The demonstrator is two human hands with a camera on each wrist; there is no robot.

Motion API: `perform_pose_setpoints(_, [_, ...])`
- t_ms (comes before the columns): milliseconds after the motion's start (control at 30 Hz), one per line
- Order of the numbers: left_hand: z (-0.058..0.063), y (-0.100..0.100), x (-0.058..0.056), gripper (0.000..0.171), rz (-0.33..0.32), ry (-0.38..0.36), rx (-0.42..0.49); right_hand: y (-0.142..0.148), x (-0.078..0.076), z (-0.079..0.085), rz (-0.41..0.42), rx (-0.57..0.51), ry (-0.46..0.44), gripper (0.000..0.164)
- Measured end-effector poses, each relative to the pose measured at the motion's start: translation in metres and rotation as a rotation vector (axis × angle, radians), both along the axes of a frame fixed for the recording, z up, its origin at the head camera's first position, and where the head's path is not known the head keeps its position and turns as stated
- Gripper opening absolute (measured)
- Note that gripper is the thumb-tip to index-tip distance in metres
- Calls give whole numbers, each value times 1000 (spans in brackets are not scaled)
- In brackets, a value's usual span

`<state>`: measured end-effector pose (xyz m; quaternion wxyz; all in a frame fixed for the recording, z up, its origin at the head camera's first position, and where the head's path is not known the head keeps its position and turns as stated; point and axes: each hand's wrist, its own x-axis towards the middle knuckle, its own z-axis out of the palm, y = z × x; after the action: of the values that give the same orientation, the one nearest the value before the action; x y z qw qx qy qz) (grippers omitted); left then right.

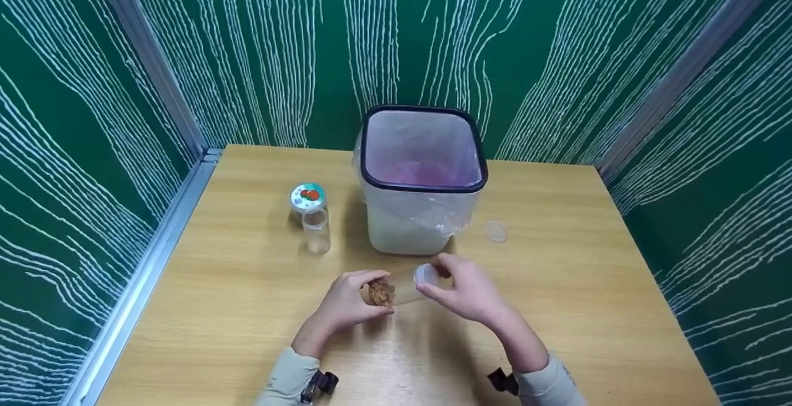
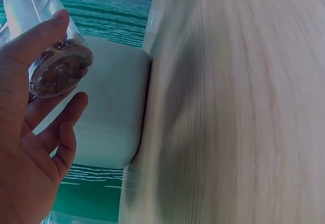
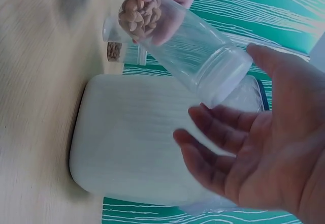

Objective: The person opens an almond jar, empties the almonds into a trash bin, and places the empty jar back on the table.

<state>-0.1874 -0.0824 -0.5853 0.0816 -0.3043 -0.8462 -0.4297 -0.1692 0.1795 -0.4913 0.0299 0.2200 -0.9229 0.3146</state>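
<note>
Midway between the side edges of the counter (image 1: 575,270), the left hand (image 1: 346,299) curls round a tipped clear jar (image 1: 405,288) of nuts (image 1: 382,292) while the right hand (image 1: 468,291) holds its lid (image 1: 426,275).

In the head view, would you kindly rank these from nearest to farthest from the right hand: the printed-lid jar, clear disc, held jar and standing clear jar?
From the right hand:
1. Held jar: touching it, on its left.
2. Clear disc: right of the bin.
3. Standing clear jar: left of the bin.
4. Printed-lid jar: behind the standing clear jar.
</note>
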Motion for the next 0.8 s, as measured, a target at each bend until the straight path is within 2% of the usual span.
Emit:
perform_pose_setpoints(267, [-2,-1,3,59,-25,-2,6,7,1,1,189,-110,-21,44])
perform_pose_setpoints(533, [-2,0,3,60,-35,-67,1,12,-4,0,354,-157,42,58])
perform_pose_setpoints(700, [0,-1,1,60,-44,-100,2,12,-6,-1,414,-193,62,63])
perform_pose_setpoints(800, [1,-1,1,59,-40,-80,4,12,-5,-1,396,-213,61,68])
